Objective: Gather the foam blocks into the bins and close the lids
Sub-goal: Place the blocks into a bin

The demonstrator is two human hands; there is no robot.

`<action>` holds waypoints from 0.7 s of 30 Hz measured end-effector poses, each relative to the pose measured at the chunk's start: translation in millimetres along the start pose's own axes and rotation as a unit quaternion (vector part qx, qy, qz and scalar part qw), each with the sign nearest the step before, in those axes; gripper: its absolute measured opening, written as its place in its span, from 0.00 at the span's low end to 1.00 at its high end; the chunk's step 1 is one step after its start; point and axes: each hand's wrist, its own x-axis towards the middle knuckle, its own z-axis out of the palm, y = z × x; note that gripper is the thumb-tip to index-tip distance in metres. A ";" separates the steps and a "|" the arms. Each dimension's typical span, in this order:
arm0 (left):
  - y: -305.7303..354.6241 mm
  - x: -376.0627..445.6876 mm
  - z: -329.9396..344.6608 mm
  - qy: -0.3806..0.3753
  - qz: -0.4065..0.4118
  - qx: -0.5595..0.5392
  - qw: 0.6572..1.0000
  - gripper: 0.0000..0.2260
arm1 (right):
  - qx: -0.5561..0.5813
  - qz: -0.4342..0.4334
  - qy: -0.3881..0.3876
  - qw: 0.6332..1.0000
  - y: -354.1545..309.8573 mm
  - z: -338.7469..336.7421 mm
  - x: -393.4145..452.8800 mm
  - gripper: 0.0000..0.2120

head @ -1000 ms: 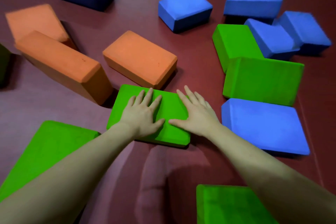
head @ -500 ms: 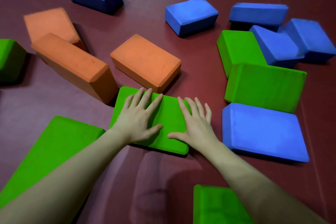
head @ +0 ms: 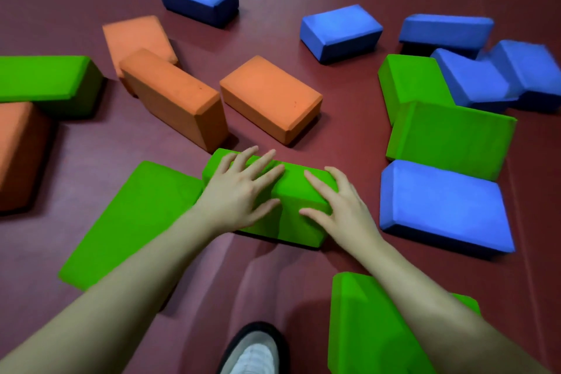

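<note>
- Head view looks down on a dark red floor mat point(head: 349, 85) strewn with foam blocks in green, orange and blue; no bin or lid shows anywhere in it.
- Both hands are on one green block point(head: 291, 200) lying near the middle of the mat, toward its near edge.
- Left hand point(head: 239, 191) lies across the block's left half with fingers spread and nearly straight, the thumb reaching toward the near face; it presses rather than pinches.
- Right hand point(head: 337, 206) lies over the right end, fingers fanned and slightly bent over the top, thumb on the near side; no full clasp shows.
- Long axis of this block runs left to right across the view, so one hand sits at each end, neither clearly nearer. I judge the next move calls for squeezing inward along that axis and lifting.
- A flat green slab point(head: 130, 222) touches the block's left end, and an orange block point(head: 176, 100) stands just beyond its far left corner; a lift angled left could drag against them.
- A large blue block point(head: 443, 206) lies apart on the right side.
- A shoe toe point(head: 252, 352) shows at the near edge.
- Judged stage: early, since many blocks lie loose.
</note>
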 end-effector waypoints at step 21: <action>128.2 -15.2 9.5 -0.005 -0.157 -0.022 0.987 0.29 | -0.082 -0.002 -0.142 0.986 72.2 -12.7 -162.1 0.38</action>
